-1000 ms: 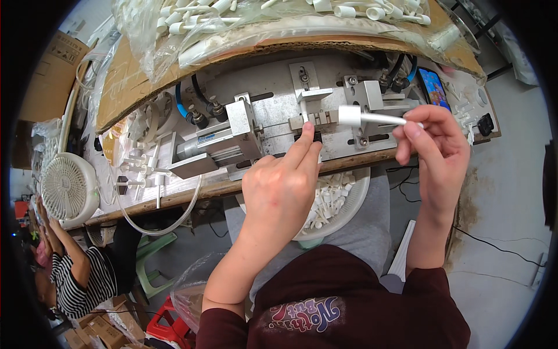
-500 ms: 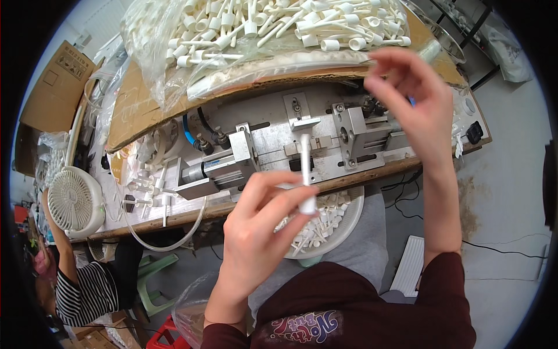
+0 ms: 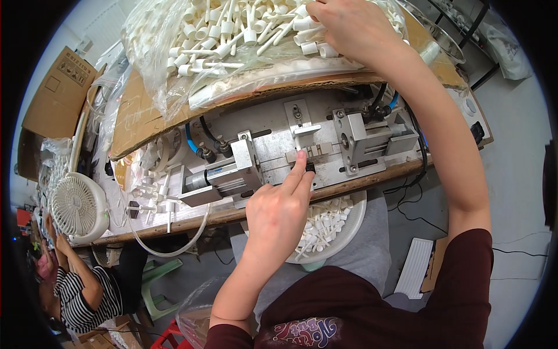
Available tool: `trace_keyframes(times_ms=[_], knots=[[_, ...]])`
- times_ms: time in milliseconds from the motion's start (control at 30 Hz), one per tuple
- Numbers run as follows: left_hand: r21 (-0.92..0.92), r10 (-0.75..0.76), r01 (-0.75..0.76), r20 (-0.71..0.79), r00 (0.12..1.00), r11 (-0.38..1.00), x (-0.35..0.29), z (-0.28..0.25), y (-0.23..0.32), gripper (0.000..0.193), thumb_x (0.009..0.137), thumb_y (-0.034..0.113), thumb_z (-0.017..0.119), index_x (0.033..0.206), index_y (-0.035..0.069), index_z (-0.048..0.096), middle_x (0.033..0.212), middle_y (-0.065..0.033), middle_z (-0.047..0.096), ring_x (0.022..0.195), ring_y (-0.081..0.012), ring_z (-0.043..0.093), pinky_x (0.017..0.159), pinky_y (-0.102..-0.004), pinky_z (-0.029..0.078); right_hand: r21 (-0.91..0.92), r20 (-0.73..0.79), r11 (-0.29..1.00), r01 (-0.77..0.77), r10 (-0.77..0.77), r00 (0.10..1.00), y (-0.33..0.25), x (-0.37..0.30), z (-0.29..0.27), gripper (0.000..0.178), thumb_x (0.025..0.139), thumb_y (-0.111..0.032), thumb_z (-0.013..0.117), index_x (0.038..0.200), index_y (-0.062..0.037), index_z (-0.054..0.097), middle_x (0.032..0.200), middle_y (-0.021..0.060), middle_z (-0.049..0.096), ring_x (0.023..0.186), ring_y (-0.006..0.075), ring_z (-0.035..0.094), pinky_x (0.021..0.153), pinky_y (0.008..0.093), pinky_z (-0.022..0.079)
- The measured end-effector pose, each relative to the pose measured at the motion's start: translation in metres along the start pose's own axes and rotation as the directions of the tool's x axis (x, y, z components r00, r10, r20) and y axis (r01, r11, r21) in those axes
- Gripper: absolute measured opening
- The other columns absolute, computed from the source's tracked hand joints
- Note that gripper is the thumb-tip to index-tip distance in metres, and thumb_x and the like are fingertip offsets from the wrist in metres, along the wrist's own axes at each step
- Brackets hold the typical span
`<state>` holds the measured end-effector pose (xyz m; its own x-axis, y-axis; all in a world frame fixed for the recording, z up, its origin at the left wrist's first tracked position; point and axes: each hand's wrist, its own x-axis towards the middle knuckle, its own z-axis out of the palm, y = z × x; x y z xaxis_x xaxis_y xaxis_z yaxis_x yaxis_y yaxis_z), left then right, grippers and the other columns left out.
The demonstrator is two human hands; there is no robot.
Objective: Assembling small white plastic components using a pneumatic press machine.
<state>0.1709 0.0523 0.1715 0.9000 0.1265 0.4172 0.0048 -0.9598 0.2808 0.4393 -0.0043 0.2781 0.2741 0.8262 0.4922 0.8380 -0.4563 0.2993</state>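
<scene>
At the middle of the worktop (image 3: 372,181) sits a metal press (image 3: 302,154) bolted flat, and everything else is easiest placed from it. Pressed against its near edge is the left hand (image 3: 278,212), forefinger stretched out and touching the small central block of the press, the other fingers curled loosely under; it grips nothing that I can see. Beyond the press, on a sheet of cardboard (image 3: 139,119), lies a clear plastic bag (image 3: 232,52) heaped with white plastic caps (image 3: 244,35), each with a thin tube, pointing every which way. The right hand (image 3: 349,26) is reaching into that heap at the far right corner, fingers bent down among the caps; whether it has closed on one I cannot tell, since the fingertips are buried. So the caps lie straight past the press, away from the person, with the right hand far nearer them than the left. Below the press, on the person's lap, a white bowl (image 3: 351,232) holds more caps. Off to the left of the press stands a small white fan (image 3: 78,208).
</scene>
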Motion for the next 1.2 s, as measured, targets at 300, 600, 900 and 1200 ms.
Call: trace_keyframes(times_ms=[300, 600, 900, 1200], knots=[[-0.038, -0.005, 0.005, -0.012, 1.000, 0.999, -0.002, 0.004, -0.003, 0.027, 0.075, 0.013, 0.081, 0.102, 0.008, 0.075, 0.129, -0.0040, 0.069, 0.053, -0.0210, 0.060, 0.056, -0.0297, 0.051, 0.222, -0.305, 0.975, -0.003, 0.072, 0.950, 0.011, -0.024, -0.030, 0.011, 0.083, -0.002, 0.065, 0.093, 0.0015, 0.061, 0.090, 0.0162, 0.063, 0.085, 0.0335, 0.066, 0.072, 0.0388, 0.053], [-0.287, 0.014, -0.016, -0.010, 1.000, 0.958, -0.009, -0.002, -0.008, 0.036, 0.074, 0.012, 0.085, 0.108, 0.006, 0.074, 0.124, -0.0094, 0.071, 0.066, -0.0176, 0.069, 0.063, -0.0268, 0.055, 0.856, -0.163, 0.502, -0.122, 0.486, 0.859, 0.003, -0.081, -0.039, 0.019, 0.087, -0.007, 0.073, 0.105, -0.0009, 0.071, 0.099, 0.0082, 0.073, 0.084, 0.0106, 0.066, 0.066, 0.0245, 0.050], [-0.819, -0.212, 0.106, -0.019, 0.977, 0.564, -0.015, -0.033, 0.012, 0.049, 0.071, -0.003, 0.087, 0.117, 0.000, 0.072, 0.106, -0.0121, 0.071, 0.085, -0.0161, 0.070, 0.075, -0.0302, 0.062, 0.335, -0.471, 0.876, 0.347, -0.163, 0.867, -0.104, -0.163, -0.033, 0.035, 0.076, -0.010, 0.067, 0.106, 0.0072, 0.070, 0.105, 0.0169, 0.069, 0.080, 0.0206, 0.068, 0.065, 0.0299, 0.055], [-0.213, -0.035, 0.001, -0.156, 0.987, 0.977, -0.010, -0.004, 0.003, 0.030, 0.074, 0.000, 0.080, 0.104, 0.001, 0.074, 0.110, -0.0083, 0.074, 0.081, -0.0187, 0.069, 0.070, -0.0296, 0.056, 0.821, -0.068, 0.530, -0.215, 0.464, 0.883, -0.097, -0.182, -0.040, 0.019, 0.087, -0.005, 0.077, 0.105, -0.0026, 0.076, 0.102, 0.0062, 0.055, 0.078, 0.0104, 0.059, 0.066, 0.0235, 0.050]])
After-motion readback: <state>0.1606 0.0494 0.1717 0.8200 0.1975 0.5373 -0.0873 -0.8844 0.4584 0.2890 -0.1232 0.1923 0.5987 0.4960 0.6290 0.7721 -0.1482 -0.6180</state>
